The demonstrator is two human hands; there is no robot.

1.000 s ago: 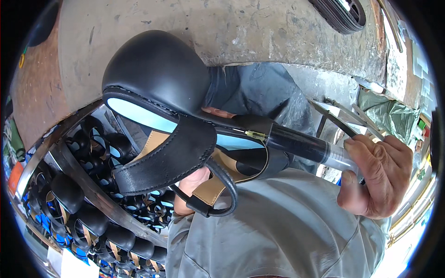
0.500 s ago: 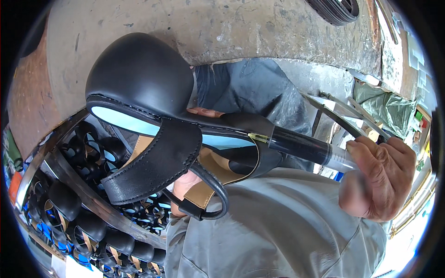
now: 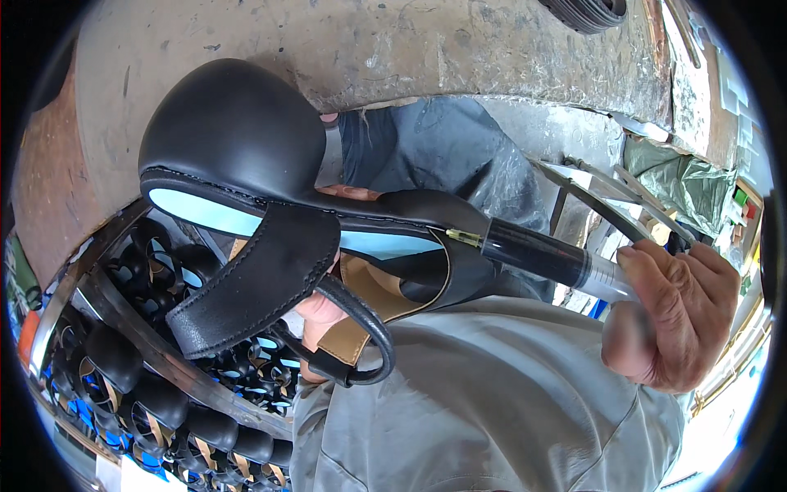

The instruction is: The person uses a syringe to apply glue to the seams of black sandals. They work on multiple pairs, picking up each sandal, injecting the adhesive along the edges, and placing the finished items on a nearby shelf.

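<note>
A black closed-toe shoe [image 3: 234, 123] with a stitched strap, a buckle loop, a tan lining and a light-blue insole is held up in front of me. My left hand [image 3: 318, 321] is closed around it, mostly hidden behind the strap and upper. My right hand [image 3: 676, 316] grips a clear plastic syringe [image 3: 533, 252] filled with black liquid. From its yellowish hub a thin needle reaches the stitched edge beside the insole, toward the heel. Whether the tip touches the seam is too fine to tell.
A worn, stained workbench [image 3: 459, 49] runs across the far side, with a round ribbed black object [image 3: 586, 12] on it. Many similar black shoes [image 3: 164, 398] sit on a metal-framed rack at lower left. A dark green plastic sheet [image 3: 680, 189] hangs at right.
The shoe has shifted slightly left in my left hand. My right hand and the syringe have moved a little right, so the needle lies farther along the edge toward the heel.
</note>
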